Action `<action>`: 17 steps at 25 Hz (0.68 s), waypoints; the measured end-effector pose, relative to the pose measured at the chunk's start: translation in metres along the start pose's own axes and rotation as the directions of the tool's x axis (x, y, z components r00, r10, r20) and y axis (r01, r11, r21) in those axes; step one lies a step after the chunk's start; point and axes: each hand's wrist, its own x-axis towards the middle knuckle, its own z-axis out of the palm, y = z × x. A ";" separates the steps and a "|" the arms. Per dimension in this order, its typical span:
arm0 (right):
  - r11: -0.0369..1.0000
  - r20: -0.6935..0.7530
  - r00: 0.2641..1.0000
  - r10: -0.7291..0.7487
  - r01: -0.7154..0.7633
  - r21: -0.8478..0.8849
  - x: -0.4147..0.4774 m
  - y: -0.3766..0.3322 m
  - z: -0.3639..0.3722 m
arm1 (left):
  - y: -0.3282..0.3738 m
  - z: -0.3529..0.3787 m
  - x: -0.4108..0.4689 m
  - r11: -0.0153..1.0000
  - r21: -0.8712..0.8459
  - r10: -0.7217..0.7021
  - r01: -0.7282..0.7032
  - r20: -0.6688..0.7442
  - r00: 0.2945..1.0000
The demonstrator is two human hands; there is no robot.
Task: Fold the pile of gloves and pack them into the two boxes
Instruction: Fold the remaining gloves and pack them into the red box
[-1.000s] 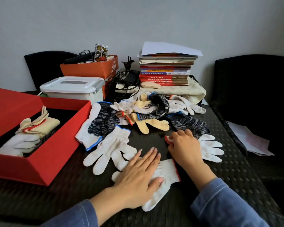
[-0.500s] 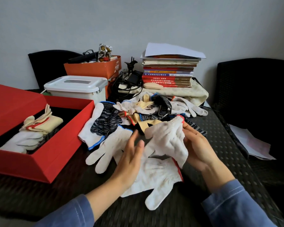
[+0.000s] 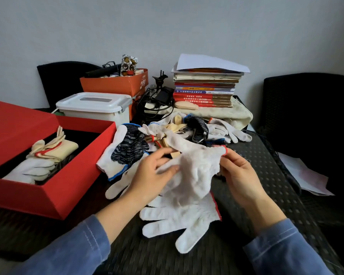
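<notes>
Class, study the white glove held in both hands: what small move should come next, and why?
Probably lay the held glove flat on the matching glove beneath it, cuffs together. The right hand pinches its red cuff, the left hand holds the other end, and both gloves are white with red cuffs, so they look like a pair.

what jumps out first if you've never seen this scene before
The left hand and right hand hold a white glove up at the centre, above a second white glove lying flat on the dark table. At the left, an open red box holds a few folded gloves; behind the hands a jumbled pile of gloves lies before a stack of books.
</notes>
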 end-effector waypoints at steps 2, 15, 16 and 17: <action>0.998 0.000 1.000 -0.012 0.012 -0.055 -0.005 -0.001 0.003 | 0.003 -0.018 -0.006 0.782 0.442 0.503 -0.440 -0.031 0.864; 0.739 0.092 0.995 0.027 0.043 -0.673 -0.041 0.027 -0.008 | -0.045 -0.037 -0.053 0.587 0.533 0.258 -0.610 0.591 0.764; 0.732 0.091 0.996 -0.002 0.064 -0.679 -0.042 0.028 -0.006 | -0.047 -0.036 -0.053 0.599 0.540 0.248 -0.591 0.577 0.778; 0.723 0.089 0.995 -0.037 0.088 -0.686 -0.044 0.027 -0.005 | -0.048 -0.036 -0.053 0.595 0.549 0.246 -0.587 0.571 0.783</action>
